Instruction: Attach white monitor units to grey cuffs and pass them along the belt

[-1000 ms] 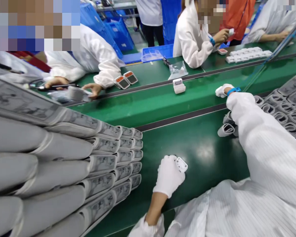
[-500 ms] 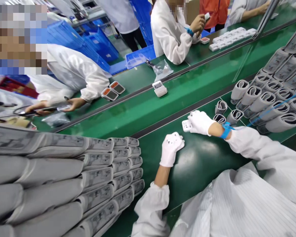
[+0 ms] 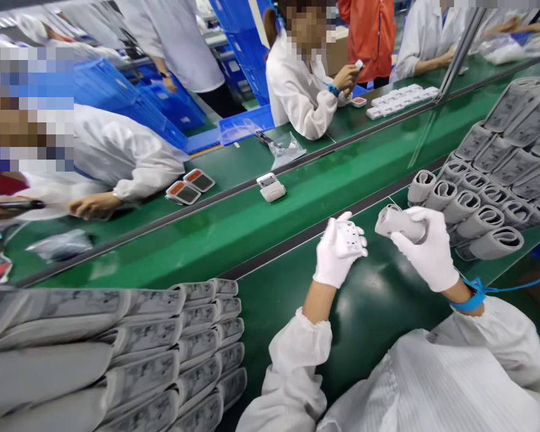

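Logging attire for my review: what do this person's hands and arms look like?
The left hand and right hand each wear a close-fitting, wrist-length white fabric glove. The loose white cloth sleeves cover the arms; the left cuff is gathered, leaving some wrist bare. A bright blue band circles the right wrist, and a thin blue cord runs from it toward the picture's right edge.

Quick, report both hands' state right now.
Left hand: closed, holding at least one white, rectangular plastic device.
Right hand: closed, holding a grey, rolled fabric band between thumb and fingers.
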Demonstrator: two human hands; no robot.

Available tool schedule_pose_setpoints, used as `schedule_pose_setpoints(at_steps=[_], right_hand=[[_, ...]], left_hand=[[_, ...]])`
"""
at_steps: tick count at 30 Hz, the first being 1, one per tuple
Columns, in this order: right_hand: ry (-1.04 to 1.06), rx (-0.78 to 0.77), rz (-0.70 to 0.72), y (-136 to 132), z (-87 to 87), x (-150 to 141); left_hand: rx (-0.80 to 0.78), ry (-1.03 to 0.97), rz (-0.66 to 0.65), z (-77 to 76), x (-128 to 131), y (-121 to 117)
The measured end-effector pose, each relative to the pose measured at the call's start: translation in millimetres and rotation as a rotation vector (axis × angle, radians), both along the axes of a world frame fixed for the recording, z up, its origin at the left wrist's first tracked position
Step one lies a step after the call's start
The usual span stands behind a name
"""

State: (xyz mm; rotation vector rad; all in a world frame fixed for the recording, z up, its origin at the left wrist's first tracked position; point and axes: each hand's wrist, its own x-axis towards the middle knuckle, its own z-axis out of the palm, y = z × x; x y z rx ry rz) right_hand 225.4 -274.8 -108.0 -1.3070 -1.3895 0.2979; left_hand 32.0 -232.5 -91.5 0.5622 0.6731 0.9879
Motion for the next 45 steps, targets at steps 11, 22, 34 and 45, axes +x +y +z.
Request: schedule_pose_setpoints(at_steps=[11, 22, 34, 45], right_hand=[[-0.377, -0.096, 0.703, 66.2, 46.9, -68.0], [0.007, -0.073, 0.685, 83.8, 70.6, -102.2], [-0.208, -0.009, 0.595, 63.2, 76.3, -107.8], [-0.342, 0.059, 0.519, 50.9, 75.1, -110.8]], left_hand=[[0.245, 0.239, 0.197, 36.2, -58.5, 7.9], [0.430, 0.120, 0.653, 53.1, -74.5, 4.0], [0.809, 0.249, 0.900, 22.8, -46.0, -1.5], [0.919, 0.297, 0.821, 21.2, -54.9, 0.4]])
